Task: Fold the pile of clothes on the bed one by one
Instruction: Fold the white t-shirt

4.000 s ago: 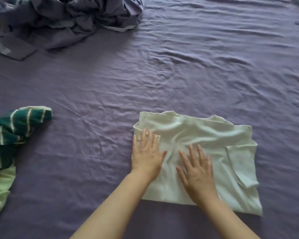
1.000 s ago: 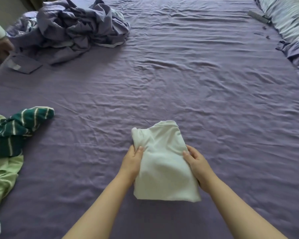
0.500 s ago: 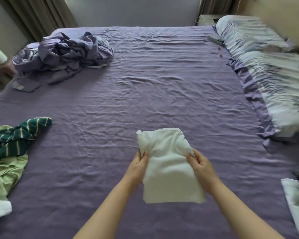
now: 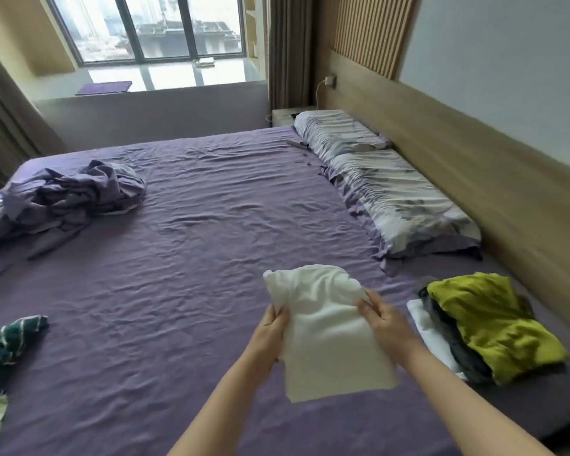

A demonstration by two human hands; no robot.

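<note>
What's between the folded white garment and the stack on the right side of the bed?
Nothing visible. Both hands, left hand and right hand, hold the folded white garment above the purple sheet. Only bare sheet lies between it and the stack topped by the yellow-green garment.

Two hands, the left hand and right hand, are sharing one folded white garment; two pillows are lying along the headboard, one stack of folded clothes is sitting nearby, and one crumpled purple heap is lying far left.
</note>
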